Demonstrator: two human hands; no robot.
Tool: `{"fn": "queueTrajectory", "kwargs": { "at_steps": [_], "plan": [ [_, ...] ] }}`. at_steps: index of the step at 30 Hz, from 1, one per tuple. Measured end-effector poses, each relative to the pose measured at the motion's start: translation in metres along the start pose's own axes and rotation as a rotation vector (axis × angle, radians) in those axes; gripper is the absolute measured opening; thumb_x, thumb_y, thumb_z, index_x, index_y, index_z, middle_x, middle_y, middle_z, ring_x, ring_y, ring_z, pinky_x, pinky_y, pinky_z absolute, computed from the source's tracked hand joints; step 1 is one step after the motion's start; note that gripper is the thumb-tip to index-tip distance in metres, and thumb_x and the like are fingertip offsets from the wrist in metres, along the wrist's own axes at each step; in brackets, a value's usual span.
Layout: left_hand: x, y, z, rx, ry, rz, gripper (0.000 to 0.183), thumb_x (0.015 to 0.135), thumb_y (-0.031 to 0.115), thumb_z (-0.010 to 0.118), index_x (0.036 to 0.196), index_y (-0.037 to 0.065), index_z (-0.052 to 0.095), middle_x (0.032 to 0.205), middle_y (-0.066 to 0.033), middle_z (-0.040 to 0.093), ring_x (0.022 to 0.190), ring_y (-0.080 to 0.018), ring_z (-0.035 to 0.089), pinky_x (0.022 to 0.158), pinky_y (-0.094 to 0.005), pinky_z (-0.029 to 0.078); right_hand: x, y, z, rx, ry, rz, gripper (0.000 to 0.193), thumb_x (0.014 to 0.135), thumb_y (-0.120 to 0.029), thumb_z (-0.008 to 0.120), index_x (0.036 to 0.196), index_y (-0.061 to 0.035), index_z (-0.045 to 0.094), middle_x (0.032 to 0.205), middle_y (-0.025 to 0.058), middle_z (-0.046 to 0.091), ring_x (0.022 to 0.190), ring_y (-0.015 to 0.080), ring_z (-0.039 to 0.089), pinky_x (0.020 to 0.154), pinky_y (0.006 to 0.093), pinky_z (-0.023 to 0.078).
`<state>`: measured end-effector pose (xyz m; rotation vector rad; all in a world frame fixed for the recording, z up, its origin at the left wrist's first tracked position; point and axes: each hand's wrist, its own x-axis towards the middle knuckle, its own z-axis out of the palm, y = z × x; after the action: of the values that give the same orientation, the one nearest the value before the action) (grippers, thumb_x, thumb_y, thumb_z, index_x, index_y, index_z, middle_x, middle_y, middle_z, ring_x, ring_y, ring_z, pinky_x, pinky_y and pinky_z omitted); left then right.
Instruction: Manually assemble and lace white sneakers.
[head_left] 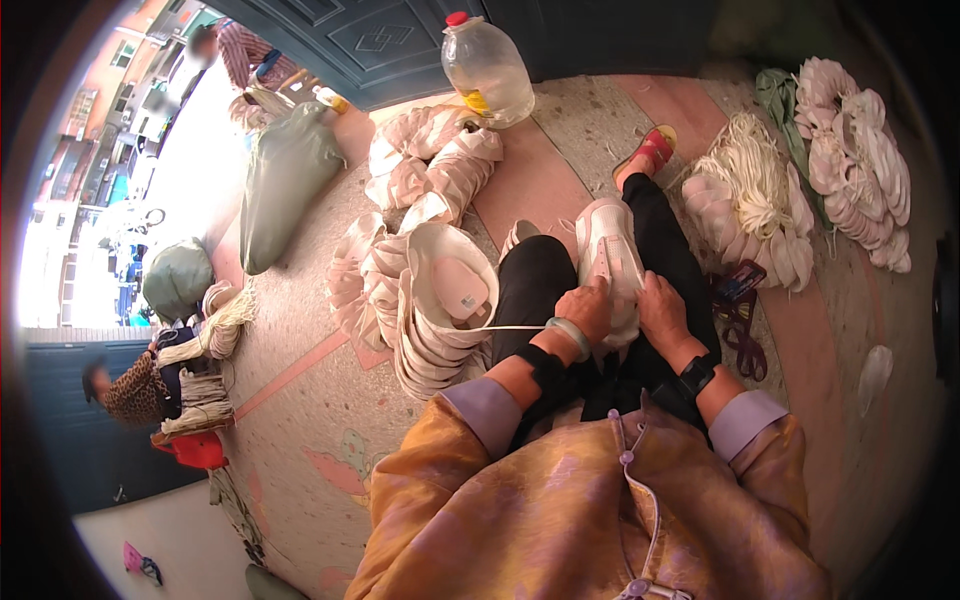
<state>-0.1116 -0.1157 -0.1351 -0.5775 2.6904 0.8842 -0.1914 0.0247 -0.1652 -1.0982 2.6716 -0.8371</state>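
Note:
A white shoe upper (608,250) lies on my lap, between my knees in black trousers. My left hand (587,310) grips its near edge and pulls a white lace (500,328) that runs off to the left. My right hand (662,308) presses the upper's right side, fingers closed on it. A pale bangle sits on my left wrist and a black band on my right.
A curved stack of white shoe uppers (425,300) lies to my left, more stacks (860,160) and a bundle of white laces (755,175) to my right. A clear plastic jug (488,70) stands by the dark door. Green sacks (285,180) and a seated person (130,385) are at left.

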Motion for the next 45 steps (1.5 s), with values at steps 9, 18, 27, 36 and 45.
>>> {"fn": "queueTrajectory", "kwargs": {
  "at_steps": [9, 18, 27, 36, 45],
  "plan": [
    [0.002, -0.006, 0.012, -0.038, 0.018, 0.041, 0.034, 0.08, 0.03, 0.052, 0.096, 0.001, 0.049, 0.081, -0.0267, 0.06, 0.08, -0.0413, 0.059, 0.072, -0.0475, 0.046, -0.002, 0.008, 0.003, -0.038, -0.015, 0.008, 0.019, 0.081, -0.013, 0.05, 0.093, 0.0009, 0.046, 0.084, 0.0205, 0.053, 0.081, 0.038, 0.053, 0.071, 0.0444, 0.045],
    [-0.006, 0.003, 0.003, -0.073, 0.032, 0.029, 0.039, 0.081, 0.036, 0.052, 0.094, -0.001, 0.05, 0.076, -0.0245, 0.061, 0.075, -0.0395, 0.061, 0.068, -0.0458, 0.048, -0.003, 0.02, 0.004, 0.098, 0.034, -0.042, 0.027, 0.081, -0.012, 0.048, 0.103, 0.0043, 0.049, 0.09, 0.0207, 0.054, 0.084, 0.0378, 0.053, 0.073, 0.0429, 0.044],
    [-0.012, -0.003, -0.015, 0.027, 0.034, 0.214, 0.043, 0.073, 0.028, 0.059, 0.1, -0.004, 0.049, 0.083, -0.0209, 0.061, 0.077, -0.0358, 0.061, 0.067, -0.0419, 0.049, 0.005, 0.013, -0.004, 0.018, -0.03, -0.075, 0.028, 0.082, -0.012, 0.048, 0.103, 0.0059, 0.049, 0.091, 0.0214, 0.054, 0.084, 0.038, 0.053, 0.074, 0.0427, 0.044],
    [-0.011, -0.006, -0.015, -0.048, 0.004, 0.225, 0.043, 0.072, 0.029, 0.062, 0.1, -0.003, 0.05, 0.086, -0.0207, 0.06, 0.079, -0.0363, 0.06, 0.07, -0.0414, 0.048, 0.004, 0.014, 0.002, 0.061, 0.012, -0.065, 0.029, 0.084, -0.011, 0.046, 0.106, 0.0076, 0.047, 0.094, 0.023, 0.054, 0.087, 0.0391, 0.053, 0.076, 0.0427, 0.044],
    [-0.031, -0.018, -0.044, -0.234, 0.005, 0.388, 0.041, 0.073, 0.021, 0.065, 0.103, -0.002, 0.05, 0.087, -0.0189, 0.059, 0.079, -0.036, 0.059, 0.067, -0.0409, 0.048, 0.008, 0.013, -0.002, 0.111, -0.003, -0.04, 0.03, 0.082, -0.012, 0.047, 0.107, 0.0051, 0.048, 0.096, 0.0231, 0.056, 0.087, 0.0393, 0.055, 0.075, 0.0417, 0.046]
  ]
}}
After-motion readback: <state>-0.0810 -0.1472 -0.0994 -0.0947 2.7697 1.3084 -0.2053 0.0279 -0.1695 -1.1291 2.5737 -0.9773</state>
